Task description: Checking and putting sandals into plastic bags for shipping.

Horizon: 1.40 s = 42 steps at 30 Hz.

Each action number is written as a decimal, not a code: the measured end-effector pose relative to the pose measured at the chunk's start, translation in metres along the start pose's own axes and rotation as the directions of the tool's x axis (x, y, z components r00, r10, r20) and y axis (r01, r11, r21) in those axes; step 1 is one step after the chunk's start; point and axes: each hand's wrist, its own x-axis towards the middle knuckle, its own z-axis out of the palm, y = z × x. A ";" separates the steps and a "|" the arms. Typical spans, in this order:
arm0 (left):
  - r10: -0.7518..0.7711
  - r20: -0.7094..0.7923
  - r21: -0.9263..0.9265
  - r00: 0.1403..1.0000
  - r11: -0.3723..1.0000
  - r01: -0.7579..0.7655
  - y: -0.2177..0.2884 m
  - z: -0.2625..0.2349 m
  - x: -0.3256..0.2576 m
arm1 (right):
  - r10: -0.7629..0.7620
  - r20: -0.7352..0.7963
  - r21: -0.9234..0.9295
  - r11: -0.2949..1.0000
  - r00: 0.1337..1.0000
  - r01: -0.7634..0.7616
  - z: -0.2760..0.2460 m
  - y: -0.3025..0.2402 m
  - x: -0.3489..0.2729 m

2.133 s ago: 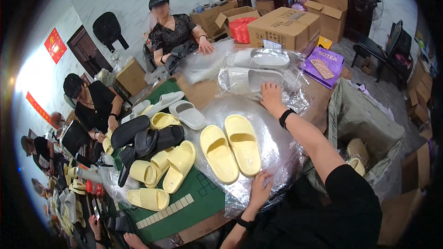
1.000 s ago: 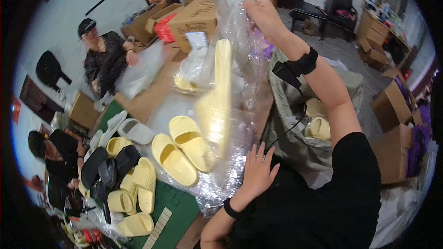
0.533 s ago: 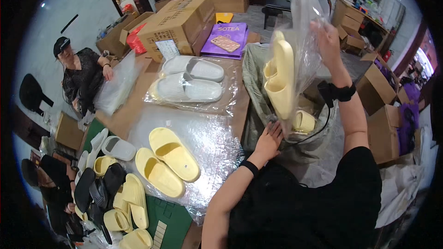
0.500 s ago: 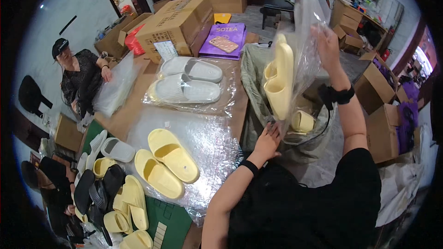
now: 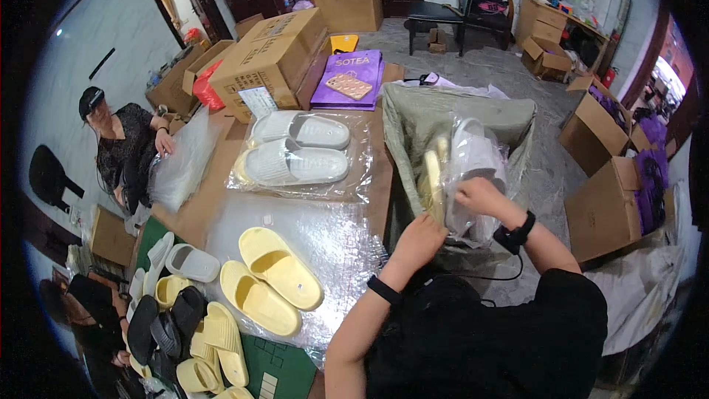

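Observation:
A pair of yellow slippers (image 5: 434, 176) in clear plastic stands on edge inside the grey-green sack (image 5: 402, 122). My left hand (image 5: 421, 240) is closed at their lower end, gripping the bagged pair. Beside them in the sack are pale grey slippers (image 5: 476, 151) in a clear bag. My right hand (image 5: 481, 198) has curled fingers over these; what it pinches, if anything, is hidden. To the left, an unbagged yellow pair (image 5: 269, 281) lies on a stack of clear plastic bags (image 5: 340, 251). A bagged pale grey pair (image 5: 299, 149) rests farther back on the table.
Loose black, yellow and grey slippers (image 5: 177, 318) heap at the near left. Behind the bagged pair are a large carton (image 5: 277, 59), a purple bag (image 5: 362, 63) and a phone (image 5: 348, 86). Two people sit along the left side. Open cartons (image 5: 602, 207) stand at right.
Both hands have brought the bagged yellow slippers down from above the sack into it. My right hand has dropped from high up to the pale grey slippers. The view has tilted upward slightly.

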 end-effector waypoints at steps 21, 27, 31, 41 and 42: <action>-0.175 -0.179 -0.251 0.968 0.960 0.127 0.054 -0.135 -0.007 | -0.241 0.080 -0.011 0.970 0.967 0.243 0.039 0.022 0.032; -0.154 -0.616 -0.784 0.772 0.209 -0.584 0.093 -0.235 -0.053 | -0.190 0.376 0.082 0.982 0.907 0.172 -0.061 -0.095 0.066; -0.247 -0.762 -0.647 0.599 0.253 -0.719 0.118 -0.234 -0.067 | -0.366 0.423 0.317 0.917 0.829 0.244 -0.058 -0.148 0.094; -0.188 -0.862 -0.505 0.470 0.374 -0.778 0.136 -0.242 -0.079 | -0.308 0.072 -0.142 0.938 0.949 0.315 0.079 -0.200 0.198; -0.185 -0.862 -0.506 0.472 0.377 -0.775 0.138 -0.243 -0.080 | -0.194 0.091 -0.365 0.906 0.977 0.214 0.088 -0.202 0.200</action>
